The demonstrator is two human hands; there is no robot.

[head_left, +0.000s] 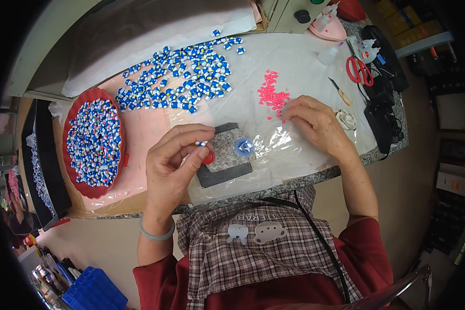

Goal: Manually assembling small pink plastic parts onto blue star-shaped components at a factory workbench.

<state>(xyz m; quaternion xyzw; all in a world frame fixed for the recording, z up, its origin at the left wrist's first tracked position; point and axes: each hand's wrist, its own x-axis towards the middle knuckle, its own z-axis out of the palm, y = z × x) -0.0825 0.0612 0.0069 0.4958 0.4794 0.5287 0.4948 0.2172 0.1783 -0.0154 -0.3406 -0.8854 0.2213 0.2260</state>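
My left hand (173, 160) pinches a small blue-and-white figure piece (202, 143) between thumb and fingertips. Just below that thumb lies a round red thing (208, 158), partly covered. Beside it, on the speckled stone top framed by dark grey strips (225, 176), sits a small round blue dish (244, 148) with something pale blue inside. My right hand (318, 124) reaches to the near edge of a scatter of tiny pink pieces (274, 95). Its fingers are curled together, with a pink piece (283, 122) at the fingertips; whether it is gripped is unclear.
Many blue-and-white pieces (191, 72) spread across the back of the table. A scalloped red tray (121, 155) heaped with more stands at left. Red-handled scissors (359, 71), a craft knife (340, 92), small bottles (327, 54) and a crumpled white lump (346, 120) lie at right.
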